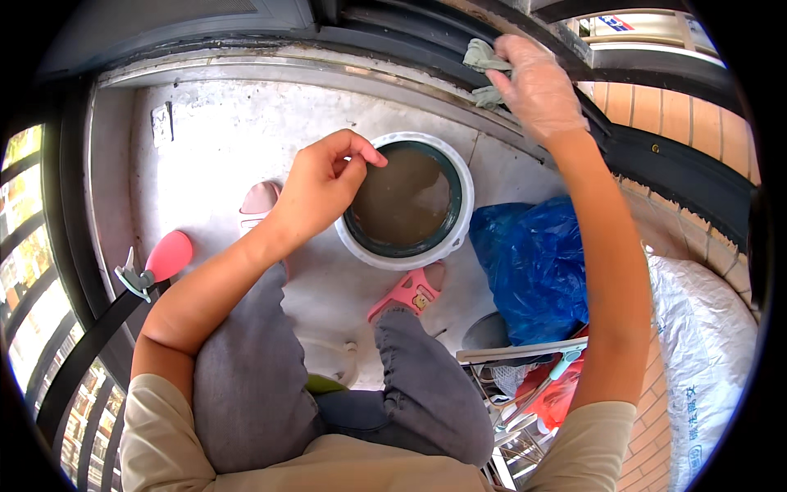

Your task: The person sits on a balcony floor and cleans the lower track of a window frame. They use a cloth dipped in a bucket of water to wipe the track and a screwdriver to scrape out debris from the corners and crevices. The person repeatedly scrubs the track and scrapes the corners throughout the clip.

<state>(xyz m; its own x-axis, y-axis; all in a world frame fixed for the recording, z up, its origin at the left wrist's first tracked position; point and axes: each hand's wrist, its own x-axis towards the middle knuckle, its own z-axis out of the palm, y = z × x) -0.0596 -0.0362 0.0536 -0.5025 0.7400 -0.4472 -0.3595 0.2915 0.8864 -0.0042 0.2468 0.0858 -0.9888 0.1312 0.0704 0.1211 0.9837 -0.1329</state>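
Note:
My right hand (537,88), in a clear plastic glove, grips a grey-green cloth (484,57) against the dark window frame (410,41) at the far right. Part of the cloth hangs below my fingers onto the frame's lower edge. My bare left hand (328,176) hovers over the left rim of a round bucket (466,184), its fingers curled in toward the thumb and nothing visible in them. Murky brown water (402,197) fills the bucket, which has a white rim and a dark green inside. It stands on the pale floor in front of my feet.
A blue plastic bag (529,262) lies right of the bucket, above a wire rack (512,418) holding a red bag. At far right leans a white woven sack (701,353). My pink slippers (410,291) are close to the bucket. Black railings (82,344) run along the left.

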